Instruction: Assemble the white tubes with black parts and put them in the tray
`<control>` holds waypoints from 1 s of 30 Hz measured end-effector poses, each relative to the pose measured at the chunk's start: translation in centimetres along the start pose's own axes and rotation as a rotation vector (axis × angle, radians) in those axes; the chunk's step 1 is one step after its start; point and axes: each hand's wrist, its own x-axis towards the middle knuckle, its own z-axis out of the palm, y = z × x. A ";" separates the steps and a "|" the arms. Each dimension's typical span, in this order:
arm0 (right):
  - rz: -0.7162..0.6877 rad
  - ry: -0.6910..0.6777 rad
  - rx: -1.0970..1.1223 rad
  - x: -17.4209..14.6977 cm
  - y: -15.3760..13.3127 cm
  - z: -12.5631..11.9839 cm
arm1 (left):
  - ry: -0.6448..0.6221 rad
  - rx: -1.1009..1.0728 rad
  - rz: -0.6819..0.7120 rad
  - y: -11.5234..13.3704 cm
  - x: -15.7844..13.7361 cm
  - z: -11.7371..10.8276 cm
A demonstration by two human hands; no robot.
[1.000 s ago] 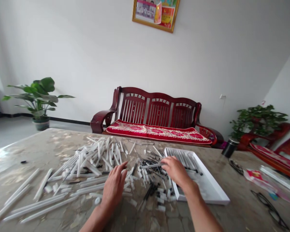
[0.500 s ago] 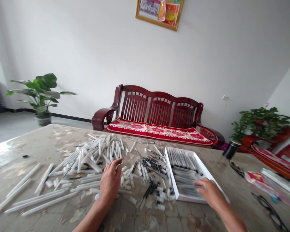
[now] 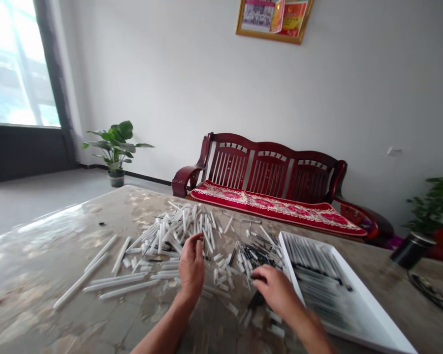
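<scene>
My left hand [image 3: 192, 265] hovers over the near side of a pile of white plastic tubes [image 3: 166, 231]. Its fingers are half curled and the thumb stands apart; I see nothing in it. My right hand [image 3: 276, 292] is above a heap of small black-tipped pieces [image 3: 260, 255], left of a white box [image 3: 369, 300]. A gap shows between its thumb and fingers, with dark pieces behind, and no held thing can be made out. Slim clear tubes with dark ends [image 3: 313, 253] lie in rows in the box. Short white caps [image 3: 223, 275] are scattered between the hands.
Long white tubes [image 3: 114, 282] lie on the patterned table [image 3: 59, 275] at the left. A black cylinder [image 3: 413, 250] and a dark cable [image 3: 428, 292] are at the right. Behind the table stand a red wooden bench [image 3: 269, 167] and a potted plant [image 3: 116, 147].
My right hand has moved left, out of the white box to the dark pieces. My left hand stays near the tube pile. The view has turned left, showing a window.
</scene>
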 end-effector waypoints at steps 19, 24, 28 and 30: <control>-0.034 -0.024 -0.321 11.5 -11.4 9.3 | 0.167 0.037 -0.024 -1.5 2.7 -1.3; -0.023 -0.020 -0.236 10.6 -8.9 7.0 | -0.012 0.293 0.164 -1.3 1.9 -1.1; -0.032 -0.017 0.219 9.5 -6.6 5.4 | -0.157 0.464 0.321 -0.8 1.1 -0.7; 0.015 -0.059 0.450 8.8 -5.3 4.6 | -0.239 0.495 0.375 -0.6 0.8 -0.7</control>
